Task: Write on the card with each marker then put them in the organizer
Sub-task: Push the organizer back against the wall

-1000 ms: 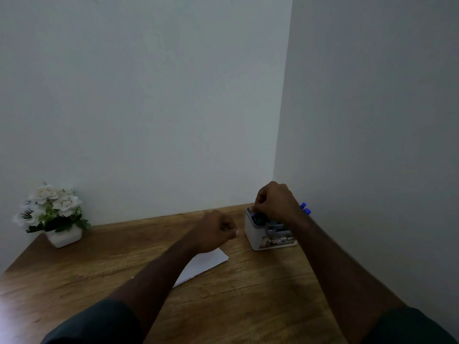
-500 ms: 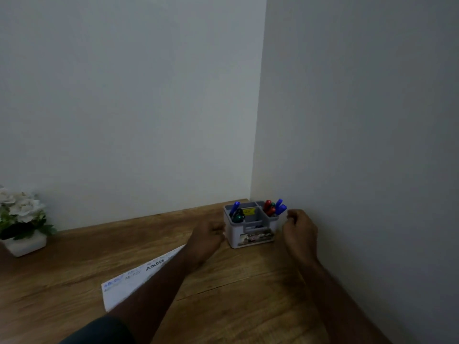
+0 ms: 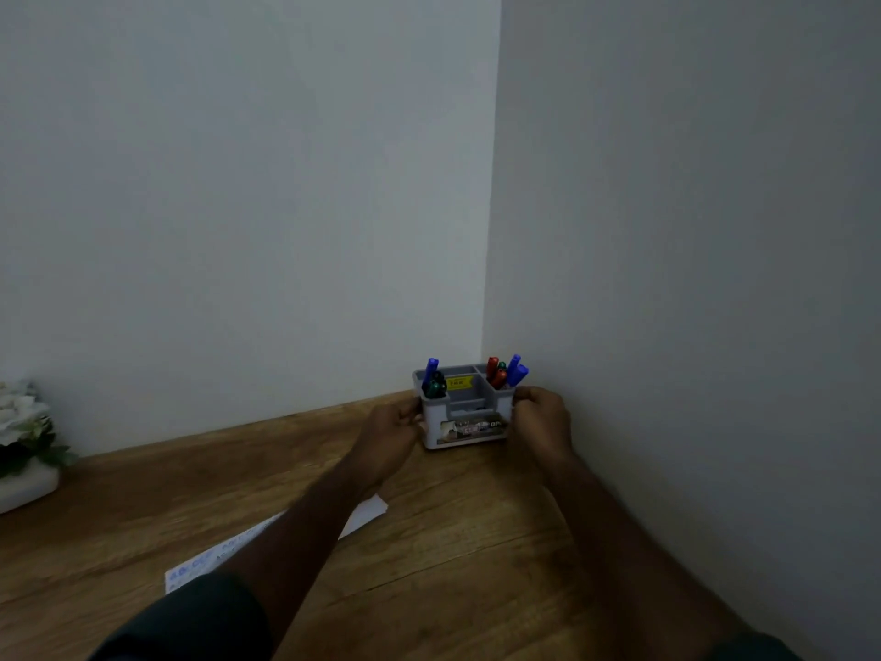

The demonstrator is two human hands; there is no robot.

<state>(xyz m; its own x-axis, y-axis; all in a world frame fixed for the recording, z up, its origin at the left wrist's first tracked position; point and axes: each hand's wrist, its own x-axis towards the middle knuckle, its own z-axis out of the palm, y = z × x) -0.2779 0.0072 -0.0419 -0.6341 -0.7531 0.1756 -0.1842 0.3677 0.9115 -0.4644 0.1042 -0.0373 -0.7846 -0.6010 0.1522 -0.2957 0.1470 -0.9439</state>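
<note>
Both hands, left hand and right hand, grasp the organizer sides near the wall corner.

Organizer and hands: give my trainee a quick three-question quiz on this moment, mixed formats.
1. True or false: both hands grip the organizer.
2. Where does the card lie? A) inside the organizer B) flat on the table, partly under the left forearm C) in the right hand
3. Fill in: the flower pot stands at the table's far ____ edge.

Key: 1 true, the left hand and right hand hold its sides; 2 B; 3 left.
</note>
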